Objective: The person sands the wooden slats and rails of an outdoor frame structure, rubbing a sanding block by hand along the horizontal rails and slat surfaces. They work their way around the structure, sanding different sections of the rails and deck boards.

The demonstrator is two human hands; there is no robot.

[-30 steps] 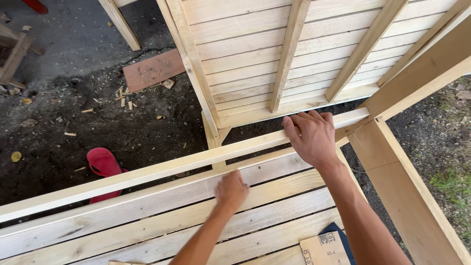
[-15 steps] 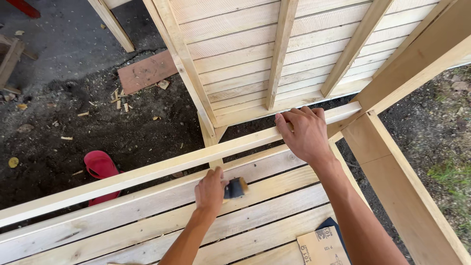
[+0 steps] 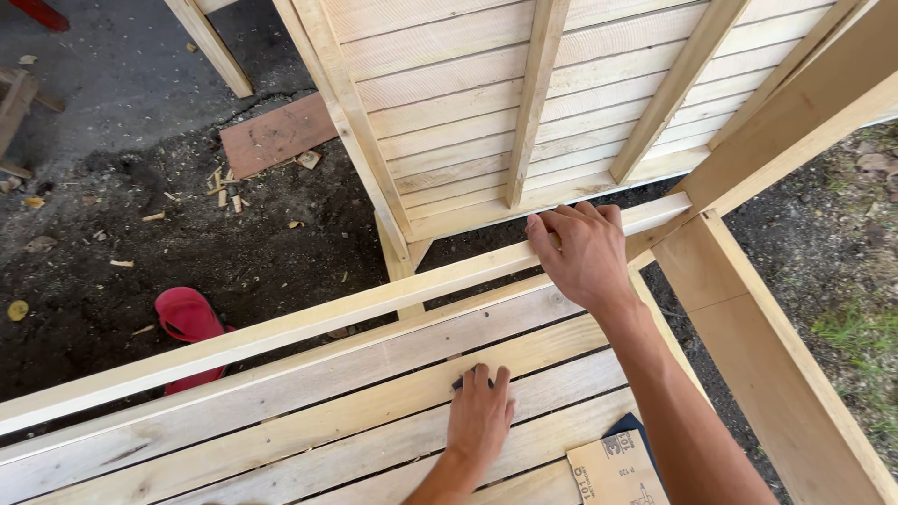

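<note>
Under the left hand (image 3: 480, 418) lies a small dark sanding pad (image 3: 458, 383), pressed flat against a pale slat (image 3: 374, 404) of the wooden frame; only a corner of the pad shows past the fingers. That hand is spread palm-down over it, not clenched. The right hand (image 3: 582, 252) grips the top rail (image 3: 309, 323) just above, fingers curled over its far edge, bracing the body. A sheet of sandpaper (image 3: 613, 472), brown back up, rests on the lower slats near the right forearm. Beyond the rail stands a slatted panel (image 3: 524, 112) on dark soil, with a red sandal (image 3: 187, 318), wood chips and a reddish board (image 3: 276, 136) on the ground.

To sand well here, I would judge it best to keep the pad flat, stroke along the grain of the slat with even pressure, and hold the rail firmly so the frame does not shift.
</note>
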